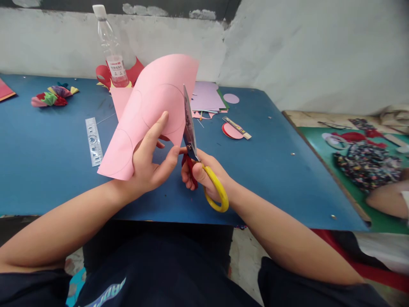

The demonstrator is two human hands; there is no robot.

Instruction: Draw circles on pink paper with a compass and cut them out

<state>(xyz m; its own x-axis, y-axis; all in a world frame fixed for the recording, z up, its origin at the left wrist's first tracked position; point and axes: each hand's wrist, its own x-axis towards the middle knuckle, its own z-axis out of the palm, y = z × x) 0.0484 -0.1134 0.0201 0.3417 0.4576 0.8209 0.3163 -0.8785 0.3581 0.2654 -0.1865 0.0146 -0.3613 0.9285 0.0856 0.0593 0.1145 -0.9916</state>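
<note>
A curved sheet of pink paper [159, 98] with drawn circle outlines is held up by my left hand [153, 157], its thumb and fingers gripping the lower edge. My right hand [207, 175] is closed round the handles of a pair of scissors [190, 132], one handle yellow and the other red. The blades point upward at the sheet's right edge, beside one of the drawn circles. How far the blades are apart is hard to make out. Part of the left fingers is hidden behind the paper.
On the blue table [271, 179] lie a clear stencil ruler [93, 142], cut circles [232, 131] with a small narrow packet [237, 127], stacked coloured paper [207, 96] and colourful crumpled pieces [53, 98]. A bottle [113, 55] stands behind. A person's arm [388, 200] rests on the green table [315, 145] at right.
</note>
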